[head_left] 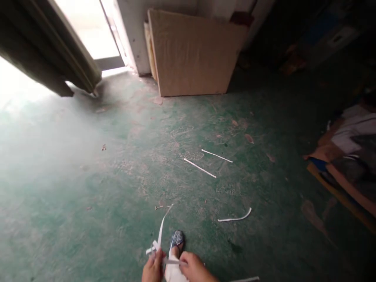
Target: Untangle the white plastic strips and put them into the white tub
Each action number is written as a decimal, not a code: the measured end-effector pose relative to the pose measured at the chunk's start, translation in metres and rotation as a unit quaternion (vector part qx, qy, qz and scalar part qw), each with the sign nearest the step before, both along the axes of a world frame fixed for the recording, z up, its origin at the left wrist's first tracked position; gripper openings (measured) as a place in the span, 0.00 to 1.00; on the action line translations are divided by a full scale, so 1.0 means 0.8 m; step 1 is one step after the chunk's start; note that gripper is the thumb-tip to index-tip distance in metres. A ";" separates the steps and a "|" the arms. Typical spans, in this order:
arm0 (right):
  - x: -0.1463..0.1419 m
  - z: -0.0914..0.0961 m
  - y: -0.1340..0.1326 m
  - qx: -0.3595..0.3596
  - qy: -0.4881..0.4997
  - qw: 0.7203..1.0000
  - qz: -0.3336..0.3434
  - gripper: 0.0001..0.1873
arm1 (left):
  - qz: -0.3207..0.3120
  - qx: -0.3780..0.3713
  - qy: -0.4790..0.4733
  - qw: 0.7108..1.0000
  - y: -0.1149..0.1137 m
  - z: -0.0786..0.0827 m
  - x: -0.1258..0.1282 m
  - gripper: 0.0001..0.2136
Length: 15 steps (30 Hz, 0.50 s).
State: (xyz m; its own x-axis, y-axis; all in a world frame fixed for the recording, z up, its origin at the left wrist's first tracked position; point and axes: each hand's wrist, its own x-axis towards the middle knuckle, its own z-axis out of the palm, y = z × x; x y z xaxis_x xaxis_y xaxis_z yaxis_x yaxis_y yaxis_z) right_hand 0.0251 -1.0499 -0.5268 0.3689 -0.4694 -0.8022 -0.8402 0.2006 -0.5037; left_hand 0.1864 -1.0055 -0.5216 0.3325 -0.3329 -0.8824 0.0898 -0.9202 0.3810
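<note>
My left hand (153, 267) is closed on a small bunch of narrow white strips (160, 234). One long end rises from its fingers, and shorter ends stick out to the side. My right hand (194, 268) pinches the end of a flat pale strip (174, 261) stretched between the two hands. Whether this piece belongs to the bunch I cannot tell. Below the hands are a white trouser leg (174, 274) and a patterned dark shoe (178, 237).
Loose white strips lie on the worn green floor (117, 188): one straight piece (200, 168), another beside it (217, 156), and a curved one (235, 219). A large brown board (196, 55) leans at the wall. A dark curtain (58, 43) hangs left; flattened cardboard (346, 180) lies right.
</note>
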 end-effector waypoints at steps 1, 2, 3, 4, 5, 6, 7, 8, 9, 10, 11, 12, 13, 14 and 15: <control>-0.023 -0.005 -0.010 -0.023 0.027 0.998 -0.045 0.09 | 0.004 -0.018 -0.016 1.000 -0.027 0.012 0.012 0.27; -0.048 -0.013 -0.019 -0.046 0.058 0.993 -0.092 0.10 | 0.017 -0.038 -0.031 0.999 -0.057 0.023 0.023 0.26; -0.074 -0.023 -0.027 -0.059 0.087 0.984 -0.141 0.11 | 0.034 -0.065 -0.042 0.996 -0.091 0.034 0.034 0.24; -0.102 -0.033 -0.033 -0.060 0.115 0.974 -0.187 0.11 | 0.034 -0.089 -0.051 0.994 -0.126 0.044 0.043 0.23; -0.130 -0.042 -0.039 -0.049 0.141 0.961 -0.231 0.11 | 0.022 -0.111 -0.073 0.991 -0.162 0.053 0.051 0.21; -0.158 -0.049 -0.045 -0.032 0.164 0.948 -0.271 0.11 | -0.003 -0.129 -0.109 0.986 -0.198 0.062 0.055 0.21; -0.186 -0.053 -0.050 -0.017 0.183 0.935 -0.304 0.10 | -0.044 -0.132 -0.153 0.978 -0.232 0.068 0.057 0.21; -0.213 -0.054 -0.056 -0.009 0.199 0.923 -0.330 0.10 | -0.105 -0.127 -0.198 0.966 -0.264 0.073 0.055 0.20; -0.238 -0.053 -0.061 -0.009 0.212 0.912 -0.350 0.10 | -0.183 -0.115 -0.240 0.946 -0.294 0.075 0.051 0.20; -0.261 -0.049 -0.065 -0.011 0.224 0.902 -0.370 0.09 | -0.270 -0.101 -0.271 0.918 -0.321 0.074 0.045 0.19; -0.283 -0.045 -0.070 -0.014 0.234 0.891 -0.389 0.10 | -0.360 -0.089 -0.284 0.884 -0.344 0.069 0.035 0.19; -0.302 -0.041 -0.075 -0.016 0.243 0.880 -0.407 0.10 | -0.442 -0.076 -0.283 0.848 -0.364 0.061 0.024 0.19; -0.318 -0.038 -0.079 -0.016 0.250 0.870 -0.425 0.11 | -0.511 -0.062 -0.277 0.811 -0.381 0.049 0.011 0.19; -0.333 -0.039 -0.084 -0.015 0.255 0.860 -0.442 0.11 | -0.569 -0.048 -0.266 0.777 -0.396 0.035 -0.003 0.19; -0.346 -0.043 -0.090 -0.012 0.259 0.850 -0.458 0.12 | -0.621 -0.031 -0.253 0.742 -0.408 0.018 -0.018 0.18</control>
